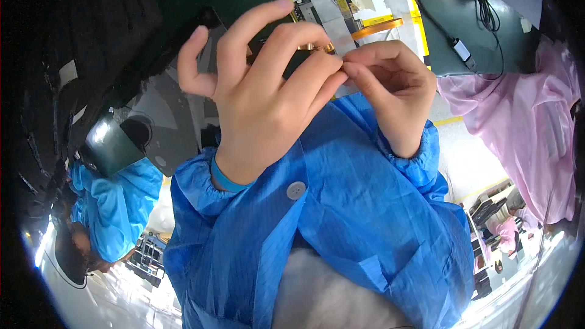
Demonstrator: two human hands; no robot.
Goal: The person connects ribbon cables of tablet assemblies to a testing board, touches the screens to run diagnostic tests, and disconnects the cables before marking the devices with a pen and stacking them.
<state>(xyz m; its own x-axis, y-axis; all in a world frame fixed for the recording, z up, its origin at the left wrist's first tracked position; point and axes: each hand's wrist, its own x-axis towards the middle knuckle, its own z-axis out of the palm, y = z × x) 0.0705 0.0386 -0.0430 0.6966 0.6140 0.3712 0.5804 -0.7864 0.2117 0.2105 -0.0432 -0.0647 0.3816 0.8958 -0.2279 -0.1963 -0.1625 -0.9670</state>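
Amber ring [379, 28] showed nearly edge-on as a thin, glossy band, its right end slightly higher, just beyond the right hand [396, 79]. A gold-coloured piece [329, 47] lay to its left, partly hidden by the left hand [268, 91]; any item between the meeting fingertips was too small to identify.

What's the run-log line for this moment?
left hand, right hand: fingertips pinched close together | anything between: cannot tell | beyond: amber ring-shaped band | far right: silver rectangular cable connector
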